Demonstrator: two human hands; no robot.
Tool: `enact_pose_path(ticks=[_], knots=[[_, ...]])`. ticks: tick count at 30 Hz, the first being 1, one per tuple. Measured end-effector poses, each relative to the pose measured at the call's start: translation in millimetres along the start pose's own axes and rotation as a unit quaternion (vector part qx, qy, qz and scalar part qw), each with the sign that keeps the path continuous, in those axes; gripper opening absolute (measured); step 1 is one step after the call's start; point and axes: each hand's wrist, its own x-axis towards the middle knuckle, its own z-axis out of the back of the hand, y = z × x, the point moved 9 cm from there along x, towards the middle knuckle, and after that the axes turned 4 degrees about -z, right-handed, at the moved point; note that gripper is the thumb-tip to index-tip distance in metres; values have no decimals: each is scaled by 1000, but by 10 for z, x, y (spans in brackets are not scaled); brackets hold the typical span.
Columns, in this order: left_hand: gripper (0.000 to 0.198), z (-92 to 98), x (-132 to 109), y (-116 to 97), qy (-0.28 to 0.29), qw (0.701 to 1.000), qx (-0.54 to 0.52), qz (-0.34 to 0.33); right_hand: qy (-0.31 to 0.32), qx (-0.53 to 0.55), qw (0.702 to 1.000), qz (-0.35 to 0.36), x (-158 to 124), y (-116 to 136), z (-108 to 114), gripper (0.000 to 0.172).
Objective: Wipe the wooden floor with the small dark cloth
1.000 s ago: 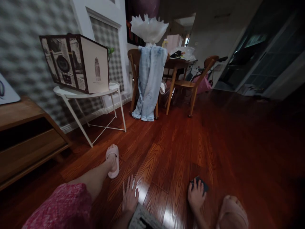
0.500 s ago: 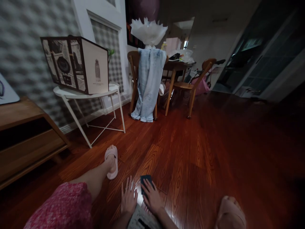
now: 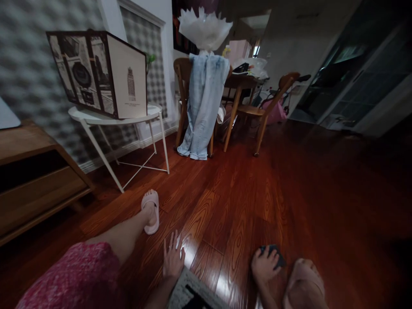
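Observation:
I sit on a red-brown wooden floor with my legs stretched out. My left hand lies flat on the floor with its fingers spread, holding nothing. My right hand presses a small dark pad or cloth against the floor, fingers curled over it, close to my right foot in a pale slipper. My left foot wears the other pale slipper. A patterned grey item rests in my lap at the bottom edge.
A white round side table with a large printed box stands at left, beside a wooden cabinet. Farther back are wooden chairs, jeans draped over one, and a cluttered dining table.
My right hand slid the dark pad left across the floor to beside my left hand, then back right to near my right foot. My left hand stayed flat in place.

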Motion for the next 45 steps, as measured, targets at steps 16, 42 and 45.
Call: enact_pose_path(ticks=[16, 42, 45], knots=[[58, -99, 5, 6, -10, 1000, 10, -11, 293, 169, 817, 466, -960, 2695, -526, 62], [59, 9, 21, -10, 20, 1000, -22, 2, 254, 163, 868, 394, -1242, 3046, -571, 58], [61, -4, 19, 4, 20, 999, -30, 5, 227, 140, 900, 346, -555, 2460, -562, 55]])
